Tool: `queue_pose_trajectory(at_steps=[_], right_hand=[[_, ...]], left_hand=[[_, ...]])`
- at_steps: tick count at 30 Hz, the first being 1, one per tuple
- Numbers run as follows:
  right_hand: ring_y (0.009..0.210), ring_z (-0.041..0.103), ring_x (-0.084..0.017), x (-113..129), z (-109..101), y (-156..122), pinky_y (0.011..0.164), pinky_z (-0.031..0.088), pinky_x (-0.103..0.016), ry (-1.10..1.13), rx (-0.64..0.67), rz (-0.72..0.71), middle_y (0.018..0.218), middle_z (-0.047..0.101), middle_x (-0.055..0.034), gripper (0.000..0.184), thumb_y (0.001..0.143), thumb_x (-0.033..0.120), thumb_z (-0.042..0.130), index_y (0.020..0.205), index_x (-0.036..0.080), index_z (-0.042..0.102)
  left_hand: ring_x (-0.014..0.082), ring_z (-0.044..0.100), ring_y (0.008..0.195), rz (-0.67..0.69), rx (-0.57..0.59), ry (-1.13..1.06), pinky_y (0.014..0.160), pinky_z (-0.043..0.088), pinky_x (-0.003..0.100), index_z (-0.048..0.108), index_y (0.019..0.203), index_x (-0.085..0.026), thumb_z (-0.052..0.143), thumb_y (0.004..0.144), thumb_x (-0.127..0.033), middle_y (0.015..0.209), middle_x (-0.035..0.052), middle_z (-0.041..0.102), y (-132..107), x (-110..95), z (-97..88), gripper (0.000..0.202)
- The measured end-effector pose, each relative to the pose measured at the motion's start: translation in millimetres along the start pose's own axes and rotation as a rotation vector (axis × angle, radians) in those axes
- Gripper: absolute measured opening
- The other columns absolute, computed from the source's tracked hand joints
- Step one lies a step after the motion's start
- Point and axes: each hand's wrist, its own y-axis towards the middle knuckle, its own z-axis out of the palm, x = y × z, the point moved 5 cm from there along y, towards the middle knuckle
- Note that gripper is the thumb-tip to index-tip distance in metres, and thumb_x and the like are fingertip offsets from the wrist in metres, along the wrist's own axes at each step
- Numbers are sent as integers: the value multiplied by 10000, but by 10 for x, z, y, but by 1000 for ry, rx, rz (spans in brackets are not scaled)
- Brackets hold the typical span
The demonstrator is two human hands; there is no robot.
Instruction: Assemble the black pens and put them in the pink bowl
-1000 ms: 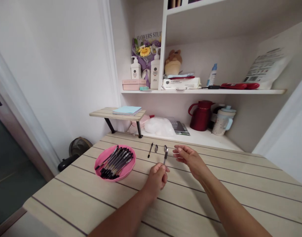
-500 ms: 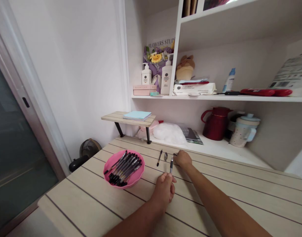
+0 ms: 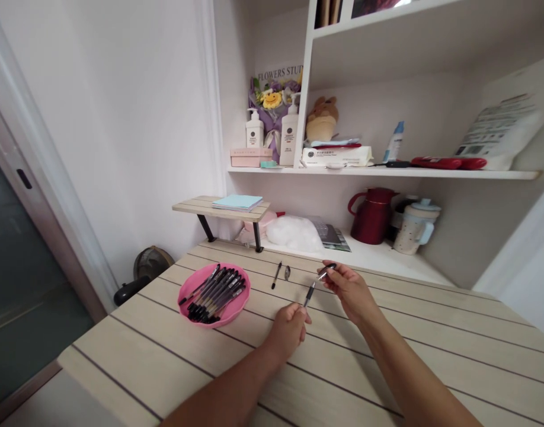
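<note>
My left hand (image 3: 286, 331) is closed round a pen (image 3: 310, 293), its dark grip and silvery tip pointing up and away. Between the thumb and fingers of my right hand (image 3: 349, 292) is a black pen cap (image 3: 329, 268), held close to the pen's tip; whether they touch I cannot tell. Beyond my left hand, a black pen (image 3: 277, 276) lies on the table beside a small dark oval piece (image 3: 287, 273), too small to name surely. To the left stands a pink bowl (image 3: 242, 305) holding several dark pens (image 3: 216, 293).
The slatted wooden table (image 3: 174, 362) carries a small raised stand (image 3: 196, 205) with blue paper (image 3: 237, 201) on it. Behind, a white bag (image 3: 294, 232), a red jug (image 3: 373, 216) and a lidded cup (image 3: 415, 228) sit beneath a shelf (image 3: 272, 171). A fan (image 3: 153, 265) is at the left.
My right hand has come up from the table with the cap and turned, bringing it near the pen tip. The left hand still grips the pen. The camera view has shifted slightly.
</note>
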Motion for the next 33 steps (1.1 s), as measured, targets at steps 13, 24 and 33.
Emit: queue_pose_trajectory(at_steps=[13,24,33], right_hand=[[530,509,-110,-19,179,-93,526,392,-259,-169,185,97,628,613,8,309,607,398,704,806,185,603],[519,457,-89,-29,331,-217,512,355,-237,-159,333,120,586,538,43,257,643,369,685,791,188,579],[516,452,-92,-44,373,-231,524,367,-244,-186,331,103,571,491,50,304,623,430,683,751,185,557]], left_hand=[[44,222,326,-25,21,41,403,157,195,483,727,-171,384,803,-385,398,-86,373,-22,-43,13,249],[42,217,331,-13,55,18,409,161,196,485,754,-168,387,785,-328,415,-85,381,-17,-15,13,190],[64,255,387,98,-13,144,434,206,200,478,726,-166,373,793,-301,435,-83,327,2,-1,-19,184]])
